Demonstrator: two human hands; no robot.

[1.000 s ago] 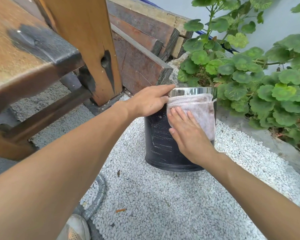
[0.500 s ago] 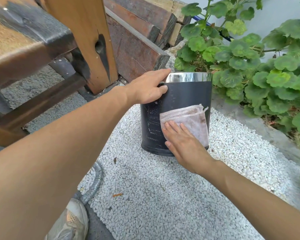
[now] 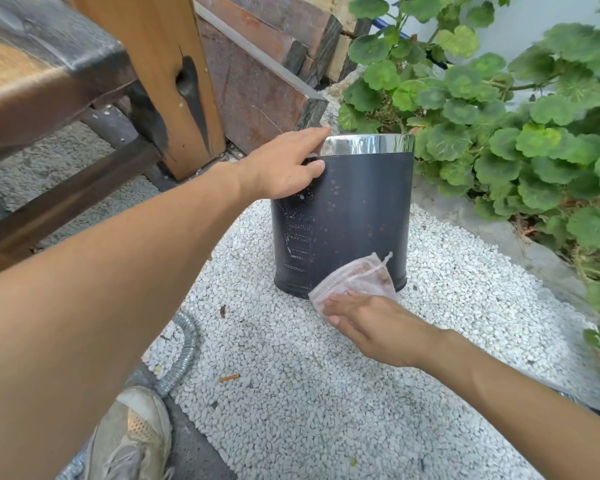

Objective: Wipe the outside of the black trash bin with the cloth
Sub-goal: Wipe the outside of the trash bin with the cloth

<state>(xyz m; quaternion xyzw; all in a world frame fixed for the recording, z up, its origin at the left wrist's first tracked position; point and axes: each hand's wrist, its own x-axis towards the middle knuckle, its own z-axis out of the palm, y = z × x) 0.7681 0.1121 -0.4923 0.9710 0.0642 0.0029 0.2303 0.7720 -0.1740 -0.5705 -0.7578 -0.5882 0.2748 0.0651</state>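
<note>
The black trash bin with a shiny metal rim stands upright on white gravel. My left hand grips its upper left side, fingers reaching along the rim. A pale, dirt-stained cloth lies pressed against the bin's bottom front edge. My right hand lies flat on the cloth's lower part, fingers spread, pressing it to the bin's base. Light specks and smears show on the bin's front and left side.
A wooden bench leg and stacked timber beams stand left and behind the bin. A leafy green plant crowds its right side. A corrugated grey hose and my shoe lie at the lower left.
My right hand has slid the cloth down the bin's front, from just under the rim to the bottom edge. My left hand has kept its hold near the rim.
</note>
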